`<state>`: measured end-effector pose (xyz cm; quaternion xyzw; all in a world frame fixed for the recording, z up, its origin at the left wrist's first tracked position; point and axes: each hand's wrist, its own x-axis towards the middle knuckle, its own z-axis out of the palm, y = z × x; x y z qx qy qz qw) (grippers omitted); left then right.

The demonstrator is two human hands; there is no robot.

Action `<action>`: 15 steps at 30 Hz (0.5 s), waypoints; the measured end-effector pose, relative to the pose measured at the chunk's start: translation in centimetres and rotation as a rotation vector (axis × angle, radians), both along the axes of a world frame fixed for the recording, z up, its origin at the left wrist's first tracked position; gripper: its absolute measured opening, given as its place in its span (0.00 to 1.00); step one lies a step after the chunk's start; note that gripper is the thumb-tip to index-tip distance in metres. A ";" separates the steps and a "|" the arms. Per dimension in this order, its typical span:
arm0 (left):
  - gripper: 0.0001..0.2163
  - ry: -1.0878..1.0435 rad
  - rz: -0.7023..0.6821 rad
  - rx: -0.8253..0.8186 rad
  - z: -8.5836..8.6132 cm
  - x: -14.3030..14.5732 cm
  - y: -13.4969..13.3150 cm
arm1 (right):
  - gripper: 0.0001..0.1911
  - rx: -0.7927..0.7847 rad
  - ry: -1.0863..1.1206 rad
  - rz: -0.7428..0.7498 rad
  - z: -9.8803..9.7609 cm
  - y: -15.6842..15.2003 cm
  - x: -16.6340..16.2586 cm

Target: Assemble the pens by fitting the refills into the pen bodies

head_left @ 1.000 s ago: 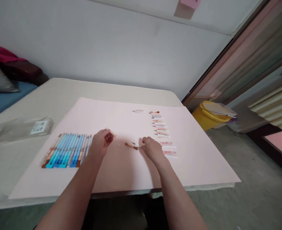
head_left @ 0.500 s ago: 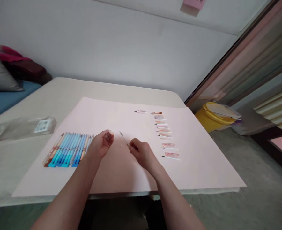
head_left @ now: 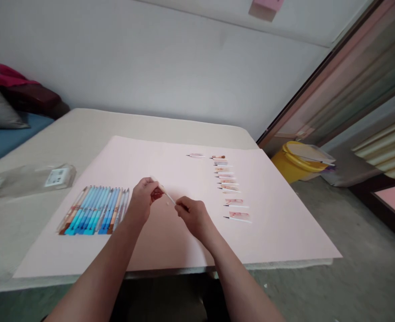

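Observation:
Between my hands, a thin white pen refill (head_left: 170,198) slants down to the right. My right hand (head_left: 195,217) pinches its lower end, fingers curled. My left hand (head_left: 143,199) is closed around a small pale pen part (head_left: 156,181), which lines up with the refill's upper end. Whether the refill sits inside that part I cannot tell. A tiny pale piece (head_left: 167,204) lies on the pink sheet (head_left: 170,241) just below. Left of my left hand is a row of blue, brown and clear pens (head_left: 95,208).
To the right, several refills with separate pen barrels (head_left: 234,202) lie in a column. Another refill and barrel (head_left: 195,155) lie farther back. A clear plastic bag (head_left: 26,181) rests at the left. Beyond the table's right side is a yellow bucket (head_left: 284,165).
My hands have come closer together. The refill's upper end, free before, now meets the pale part in my left hand, which has turned over. The view has shifted slightly.

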<state>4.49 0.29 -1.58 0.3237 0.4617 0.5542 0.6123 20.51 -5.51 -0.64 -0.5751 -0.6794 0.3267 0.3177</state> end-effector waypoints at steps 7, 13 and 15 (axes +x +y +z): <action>0.07 0.026 -0.156 -0.024 -0.3 2.0 -1.8 | 0.02 -0.068 0.247 -0.160 -0.6 0.5 0.0; 0.06 -0.081 -0.164 -0.098 -0.3 2.1 -1.9 | 0.03 -0.086 0.315 -0.174 -0.9 0.3 -0.1; 0.07 -0.122 -0.194 -0.145 -0.2 1.9 -1.9 | 0.03 -0.079 0.309 -0.163 -1.0 0.3 -0.2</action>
